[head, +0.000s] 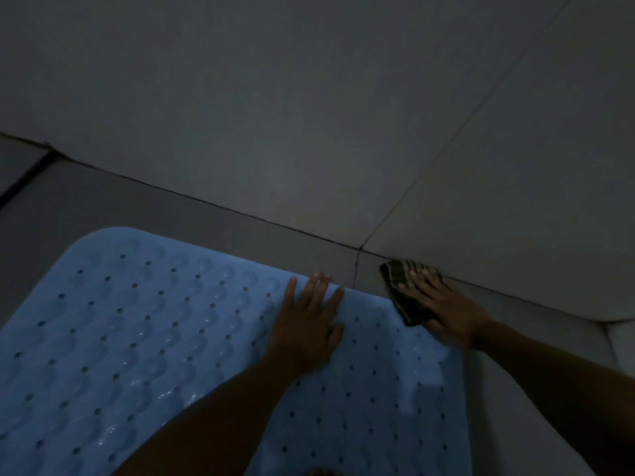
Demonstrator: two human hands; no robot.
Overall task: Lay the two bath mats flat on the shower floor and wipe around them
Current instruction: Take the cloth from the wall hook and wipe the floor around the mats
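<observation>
A light blue bath mat [137, 338] with rows of small holes lies flat on the grey shower floor [103, 201] and fills the lower left of the head view. Only this one mat shows. My left hand [309, 321] rests palm down, fingers spread, on the mat's far edge. My right hand [443, 307] presses a dark striped cloth [402, 280] flat on the floor just beyond the mat's right corner, close to the foot of the wall. Its fingers lie over the cloth.
A grey tiled wall [309, 97] rises right behind the mat, its base running diagonally from upper left to lower right. A dark groove [27, 180] crosses the floor at the far left. The scene is dim.
</observation>
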